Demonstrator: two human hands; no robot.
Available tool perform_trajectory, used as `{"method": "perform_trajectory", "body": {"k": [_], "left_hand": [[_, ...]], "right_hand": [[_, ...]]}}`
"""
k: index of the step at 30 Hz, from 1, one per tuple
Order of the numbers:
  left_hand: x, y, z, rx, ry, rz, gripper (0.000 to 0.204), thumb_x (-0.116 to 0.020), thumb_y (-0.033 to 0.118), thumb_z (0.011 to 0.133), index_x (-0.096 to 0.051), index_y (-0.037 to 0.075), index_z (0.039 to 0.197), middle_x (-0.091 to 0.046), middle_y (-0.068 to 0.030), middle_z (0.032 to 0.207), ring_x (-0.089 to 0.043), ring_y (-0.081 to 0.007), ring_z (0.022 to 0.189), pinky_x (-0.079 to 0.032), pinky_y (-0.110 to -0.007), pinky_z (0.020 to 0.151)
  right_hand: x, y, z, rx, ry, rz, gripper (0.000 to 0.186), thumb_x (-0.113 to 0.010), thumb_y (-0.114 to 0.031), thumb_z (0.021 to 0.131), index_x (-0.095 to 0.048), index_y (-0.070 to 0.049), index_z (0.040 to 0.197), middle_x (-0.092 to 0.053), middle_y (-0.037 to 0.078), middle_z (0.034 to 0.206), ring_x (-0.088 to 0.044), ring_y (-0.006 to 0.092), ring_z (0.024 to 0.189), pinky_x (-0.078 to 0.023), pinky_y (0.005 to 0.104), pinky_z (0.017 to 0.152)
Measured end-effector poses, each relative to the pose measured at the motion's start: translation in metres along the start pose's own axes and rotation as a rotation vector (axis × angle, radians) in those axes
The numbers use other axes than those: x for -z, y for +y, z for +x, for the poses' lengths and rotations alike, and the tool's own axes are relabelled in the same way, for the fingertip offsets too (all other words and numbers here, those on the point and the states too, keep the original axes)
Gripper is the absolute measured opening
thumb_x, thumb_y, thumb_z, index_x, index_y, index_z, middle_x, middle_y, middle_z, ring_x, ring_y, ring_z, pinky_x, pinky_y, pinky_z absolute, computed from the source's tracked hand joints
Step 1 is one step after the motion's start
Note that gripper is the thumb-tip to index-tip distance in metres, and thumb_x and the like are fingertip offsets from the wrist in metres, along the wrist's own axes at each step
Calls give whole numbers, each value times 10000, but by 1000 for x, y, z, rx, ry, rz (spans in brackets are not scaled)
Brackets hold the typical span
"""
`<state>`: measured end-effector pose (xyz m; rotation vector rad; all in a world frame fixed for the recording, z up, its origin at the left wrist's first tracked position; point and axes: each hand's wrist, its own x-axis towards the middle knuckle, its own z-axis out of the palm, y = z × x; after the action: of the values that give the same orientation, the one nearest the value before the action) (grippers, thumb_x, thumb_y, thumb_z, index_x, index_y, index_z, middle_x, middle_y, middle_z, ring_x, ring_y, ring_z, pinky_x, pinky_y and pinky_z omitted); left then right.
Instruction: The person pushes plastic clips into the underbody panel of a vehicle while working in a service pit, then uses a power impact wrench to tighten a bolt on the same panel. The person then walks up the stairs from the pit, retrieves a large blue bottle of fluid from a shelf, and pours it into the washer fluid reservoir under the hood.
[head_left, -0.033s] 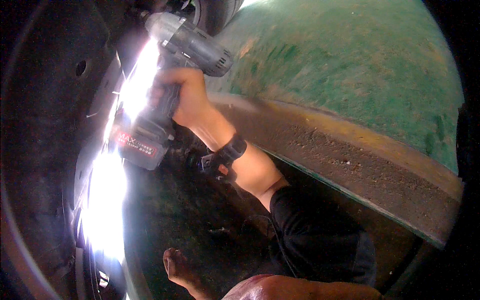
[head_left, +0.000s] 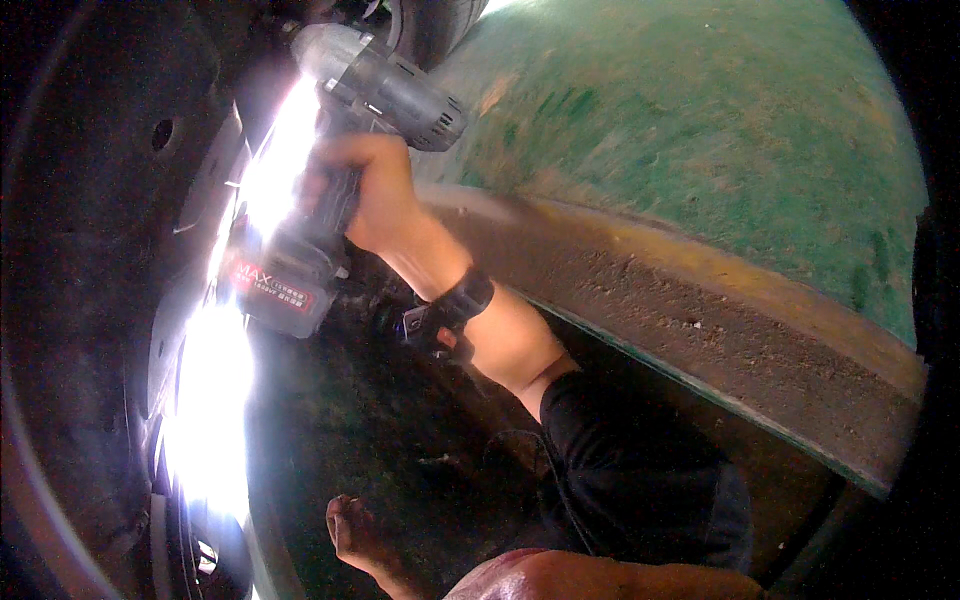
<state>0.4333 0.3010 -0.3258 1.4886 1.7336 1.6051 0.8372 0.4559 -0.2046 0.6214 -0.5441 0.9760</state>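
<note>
My right hand (head_left: 375,190) grips the handle of a grey and black cordless impact wrench (head_left: 385,85) at the upper left. The tool's nose points to the upper left, into a dark area where I cannot make out what it meets. A battery pack (head_left: 280,295) with a red label forms its lower end. Glare covers the left side of the handle and part of my fingers. Along the bottom edge, a blurred, reddish stretch of skin and one raised digit appear to be my left hand (head_left: 365,545). Most of it is cut off, and no held thing shows there.
Dark panels with a round hole (head_left: 162,136) fill the left side, beside a bright light strip (head_left: 210,410). Part of a tire (head_left: 435,28) shows at the top. To the right lies a worn green floor (head_left: 700,120) with a dirty brown and yellow ledge (head_left: 690,295).
</note>
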Motion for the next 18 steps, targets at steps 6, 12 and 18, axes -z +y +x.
{"method": "perform_trajectory", "body": {"k": [6,12,18], "left_hand": [[-6,4,-7,-166,-32,-64,193,-534,44,938,-693,-52,990,-651,-64,966,-586,-126,746,-452,-212,570],[-15,-6,-22,-595,53,253,203,-536,45,945,-679,-67,1036,-647,-70,1033,-608,-151,790,-476,-224,607],[-12,2,-20,-99,17,-183,203,-561,75,935,-680,-63,1022,-633,-67,1063,-607,-157,865,-481,-251,686]], "right_hand": [[-6,-5,-1,4,37,19,227,-580,-84,786,-641,-37,1000,-579,56,680,-546,165,527,-475,315,500],[-4,-4,2,11,37,0,201,-581,-75,783,-608,-43,979,-577,68,701,-549,184,545,-478,343,510],[3,-5,9,-25,77,21,165,-556,-74,767,-590,-32,923,-580,93,687,-556,218,546,-491,378,521]]}}
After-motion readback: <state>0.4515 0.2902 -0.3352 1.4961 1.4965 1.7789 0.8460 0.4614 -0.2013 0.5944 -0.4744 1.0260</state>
